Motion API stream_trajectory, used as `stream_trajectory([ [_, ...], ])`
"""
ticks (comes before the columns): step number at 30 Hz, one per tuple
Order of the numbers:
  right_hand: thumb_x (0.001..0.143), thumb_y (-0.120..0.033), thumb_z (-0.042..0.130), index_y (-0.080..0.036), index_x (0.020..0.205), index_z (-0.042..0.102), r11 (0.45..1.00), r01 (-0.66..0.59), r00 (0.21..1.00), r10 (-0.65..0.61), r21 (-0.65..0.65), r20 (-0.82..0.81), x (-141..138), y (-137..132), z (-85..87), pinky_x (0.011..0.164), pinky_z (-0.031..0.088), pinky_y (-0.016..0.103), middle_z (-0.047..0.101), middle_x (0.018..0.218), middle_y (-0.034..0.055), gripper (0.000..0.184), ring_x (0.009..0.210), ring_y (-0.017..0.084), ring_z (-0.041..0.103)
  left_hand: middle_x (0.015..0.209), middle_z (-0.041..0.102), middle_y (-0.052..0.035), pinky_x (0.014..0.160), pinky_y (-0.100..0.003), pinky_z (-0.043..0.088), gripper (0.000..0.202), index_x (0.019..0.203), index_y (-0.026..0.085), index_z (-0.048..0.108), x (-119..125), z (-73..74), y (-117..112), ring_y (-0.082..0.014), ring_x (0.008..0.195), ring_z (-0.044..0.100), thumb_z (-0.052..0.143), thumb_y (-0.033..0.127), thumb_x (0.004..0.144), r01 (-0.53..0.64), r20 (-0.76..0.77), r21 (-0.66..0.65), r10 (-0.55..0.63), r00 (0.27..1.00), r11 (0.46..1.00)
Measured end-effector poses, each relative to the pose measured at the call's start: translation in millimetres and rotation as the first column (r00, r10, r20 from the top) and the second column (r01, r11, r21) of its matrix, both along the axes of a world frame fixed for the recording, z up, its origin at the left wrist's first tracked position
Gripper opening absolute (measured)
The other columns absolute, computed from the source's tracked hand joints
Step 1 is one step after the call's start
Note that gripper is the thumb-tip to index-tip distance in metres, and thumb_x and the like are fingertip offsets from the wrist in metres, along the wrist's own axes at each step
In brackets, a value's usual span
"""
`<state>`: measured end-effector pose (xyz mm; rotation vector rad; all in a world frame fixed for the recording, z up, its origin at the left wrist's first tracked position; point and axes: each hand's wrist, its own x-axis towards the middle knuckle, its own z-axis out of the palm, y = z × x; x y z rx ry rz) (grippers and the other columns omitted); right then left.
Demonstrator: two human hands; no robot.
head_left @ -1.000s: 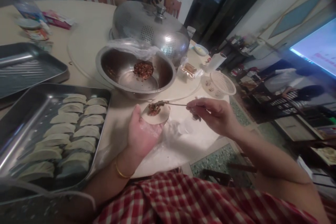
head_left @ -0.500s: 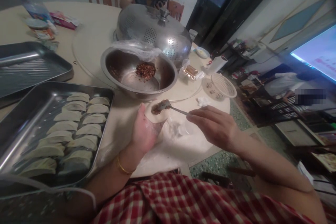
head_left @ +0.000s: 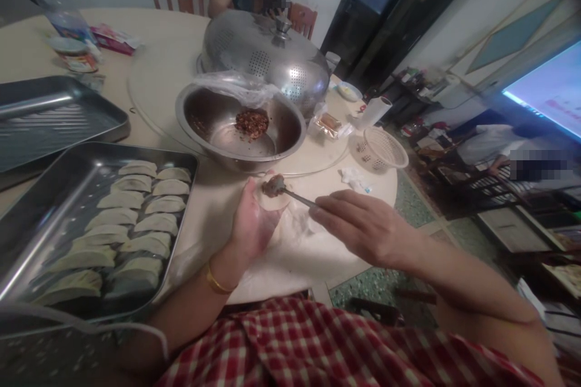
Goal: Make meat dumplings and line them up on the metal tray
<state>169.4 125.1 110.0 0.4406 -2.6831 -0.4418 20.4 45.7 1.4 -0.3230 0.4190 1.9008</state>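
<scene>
Left fingers (head_left: 248,196) cradle pale round wrapper (head_left: 273,201) | spoon (head_left: 296,196) on brown filling (head_left: 272,185)

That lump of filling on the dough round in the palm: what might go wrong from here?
1. The filling sits toward the far edge of the wrapper, so it may spill over or leave too little rim to seal.
2. The spoon in the right hand presses on thin dough that only the left hand supports; it might tear.
</scene>
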Motion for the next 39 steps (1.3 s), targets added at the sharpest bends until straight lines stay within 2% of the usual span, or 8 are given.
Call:
stream_trajectory([
  [3,0.094,-0.005,0.050,-0.011,0.106,0.064,0.980,0.066,0.992,-0.085,-0.188,-0.092,9,8,0.2,0.068,0.059,0.029,0.075,0.090,0.0109,0.020,0.078,0.017,0.069,0.101,0.075,-0.0078,0.102,-0.038,0.051,0.043,0.111,0.012,0.066,-4,1.4,-4,-0.0206,0.098,0.070,0.038,0.042,0.101,0.033,-0.024,0.037,-0.032,0.999,0.999],
  [7,0.090,-0.005,0.058,-0.014,0.101,0.065,0.868,0.143,0.958,-0.243,-0.476,-0.154,17,19,-8.6,0.059,0.054,0.023,0.074,0.079,0.0059,0.015,0.067,0.013,0.068,0.107,0.073,-0.0115,0.097,-0.035,0.053,0.047,0.116,0.011,0.064,-6,4.3,-7,-0.0243,0.108,0.068,0.036,0.045,0.101,0.038,-0.071,0.010,-0.037,0.997,0.999],
  [11,0.091,-0.009,0.059,-0.012,0.097,0.067,0.813,0.211,0.936,-0.329,-0.543,-0.128,14,25,-20.5,0.057,0.052,0.023,0.071,0.071,0.0042,0.011,0.062,0.012,0.066,0.110,0.072,-0.0131,0.098,-0.036,0.053,0.050,0.121,0.010,0.062,-5,5.2,-6,-0.0251,0.113,0.067,0.035,0.047,0.100,0.018,-0.080,0.020,-0.016,0.997,1.000],
  [19,0.092,-0.011,0.058,-0.014,0.099,0.068,0.761,0.216,0.945,-0.321,-0.611,-0.066,6,27,-30.9,0.058,0.053,0.024,0.073,0.076,0.0044,0.013,0.065,0.013,0.068,0.108,0.073,-0.0163,0.102,-0.039,0.050,0.057,0.131,0.003,0.055,-6,8.3,-7,-0.0260,0.111,0.068,0.030,0.045,0.102,0.025,-0.067,0.007,-0.025,0.997,1.000],
  [26,0.093,-0.022,0.059,-0.022,0.102,0.069,0.511,0.138,0.904,-0.416,-0.848,-0.104,-14,54,-18.2,0.061,0.056,0.024,0.075,0.081,-0.0004,0.014,0.067,0.011,0.069,0.104,0.075,-0.0140,0.097,-0.035,0.053,0.057,0.133,0.005,0.054,-6,7.6,-7,-0.0237,0.098,0.072,0.033,0.046,0.101,0.043,-0.054,-0.055,-0.046,0.997,0.998],
  [28,0.092,-0.026,0.058,-0.021,0.100,0.070,0.544,0.160,0.896,-0.430,-0.824,-0.110,-35,68,-10.9,0.062,0.056,0.025,0.074,0.079,0.0000,0.015,0.066,0.012,0.068,0.106,0.075,-0.0136,0.099,-0.036,0.053,0.056,0.135,0.006,0.054,-6,8.2,-7,-0.0239,0.097,0.073,0.033,0.045,0.101,0.056,-0.053,-0.054,-0.059,0.997,0.997],
  [32,0.089,-0.021,0.056,-0.018,0.091,0.071,0.678,0.387,0.875,-0.484,-0.625,0.017,-93,101,-4.5,0.069,0.051,0.029,0.072,0.077,0.0020,0.015,0.070,0.016,0.066,0.108,0.075,-0.0158,0.105,-0.037,0.049,0.060,0.141,0.001,0.046,-7,10.1,-9,-0.0244,0.104,0.071,0.031,0.044,0.102,0.045,0.016,-0.052,-0.044,0.999,0.998],
  [39,0.090,-0.012,0.050,-0.017,0.083,0.068,0.687,0.616,0.787,-0.535,-0.385,0.307,-172,135,-28.7,0.077,0.047,0.032,0.073,0.083,0.0088,0.020,0.081,0.021,0.066,0.113,0.074,-0.0168,0.111,-0.036,0.044,0.056,0.136,0.000,0.051,-8,11.7,-13,-0.0252,0.122,0.063,0.035,0.041,0.101,0.072,0.099,-0.022,-0.069,0.993,0.997],
])
